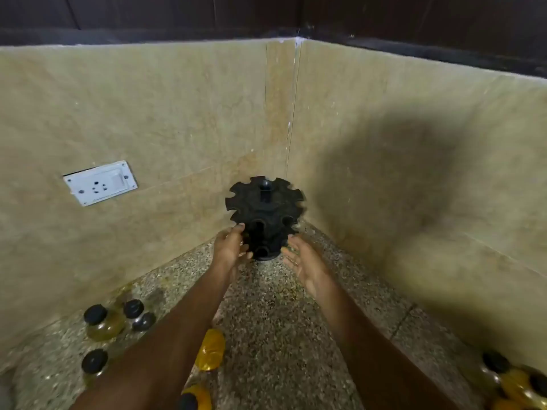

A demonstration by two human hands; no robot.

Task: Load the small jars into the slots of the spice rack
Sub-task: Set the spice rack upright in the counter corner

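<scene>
Both hands are reaching forward into the corner of the counter, one on each side of the spice rack. The left hand (231, 247) is touching the rack's left flank, its fingertips lying against a notched tier, fingers fairly straight and not wrapped round anything. The right hand (302, 261) is hanging just beside the rack's right flank, palm turned inward, fingers relaxed and spread; whether it is actually touching the rack cannot be told.

The two tiled walls (148, 119) are meeting in a vertical seam directly behind the rack, hemming it in at the back and on both sides. The speckled stone counter (275, 327) is widening toward the viewer, giving open room between the forearms and in front of the rack. A white wall socket (100, 182) is sitting on the left wall, well apart from the hands.

The spice rack (264, 216), a black tower of notched round tiers with a knob on top, is standing upright deep in the corner, its slots holding nothing visible.

The small jars (104, 321), black-capped with yellowish contents, are lying in loose groups near the viewer: several by the left wall, a few under the left forearm, more at the lower right edge, all well behind the hands.
</scene>
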